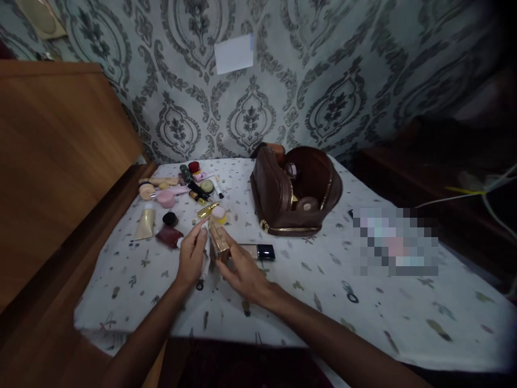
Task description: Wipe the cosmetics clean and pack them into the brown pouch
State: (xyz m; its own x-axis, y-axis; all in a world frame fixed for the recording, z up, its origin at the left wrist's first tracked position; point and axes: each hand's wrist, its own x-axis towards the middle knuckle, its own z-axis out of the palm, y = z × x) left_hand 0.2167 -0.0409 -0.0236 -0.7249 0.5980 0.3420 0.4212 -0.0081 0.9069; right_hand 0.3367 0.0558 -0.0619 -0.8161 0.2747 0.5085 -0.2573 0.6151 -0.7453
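My right hand [242, 272] holds a small gold-brown box [218, 243] just above the table. My left hand [193, 253] presses a white wipe or cloth [205, 253] against the box's left side. Behind the box lies a foundation bottle with a dark cap [260, 251]. Several cosmetics lie to the left: a cream tube [145, 223], a dark red bottle [169, 236], a black jar [170, 219], a pink jar [166, 199], a yellow-pink jar [218, 214].
An open brown cosmetic bag [297, 191] stands at the table's middle back with small jars inside. The table has a white patterned cloth [315, 285]. A wooden headboard [56, 161] runs along the left. A blurred patch [396, 242] lies at the right.
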